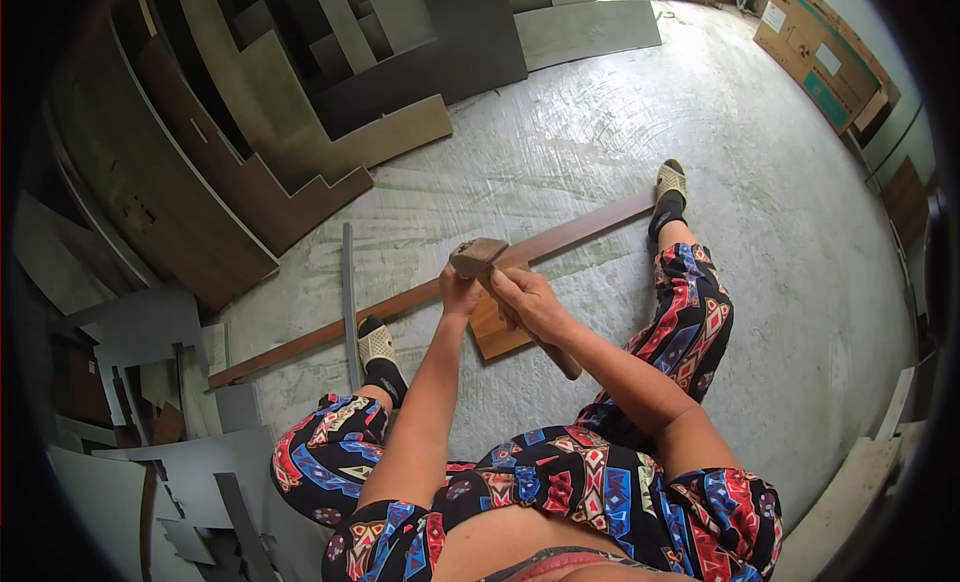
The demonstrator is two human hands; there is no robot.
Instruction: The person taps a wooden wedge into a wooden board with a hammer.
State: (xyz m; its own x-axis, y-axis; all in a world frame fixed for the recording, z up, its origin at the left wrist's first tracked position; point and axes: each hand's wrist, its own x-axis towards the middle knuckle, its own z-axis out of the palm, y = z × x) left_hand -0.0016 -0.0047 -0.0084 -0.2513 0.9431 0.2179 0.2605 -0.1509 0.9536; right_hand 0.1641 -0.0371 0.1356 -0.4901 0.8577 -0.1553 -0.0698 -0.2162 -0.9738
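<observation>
A wooden mallet (480, 254) with a blocky head is held up at the middle of the view. My right hand (527, 302) is wrapped round its handle, whose end points down to the right. My left hand (461, 290) is closed just below the mallet head, its fingers partly hidden by the head; what it grips I cannot make out. Under the hands, a long narrow brown strip (590, 227) runs diagonally across the floor. A short wooden board (497, 334) lies beneath my right hand, against the strip.
A thin grey bar (349, 302) crosses the strip near my left foot. Cut panels (400, 132) lean at the upper left, with grey offcuts (200, 482) at the lower left. A cardboard box (820, 57) stands at the upper right. My feet rest beside the strip.
</observation>
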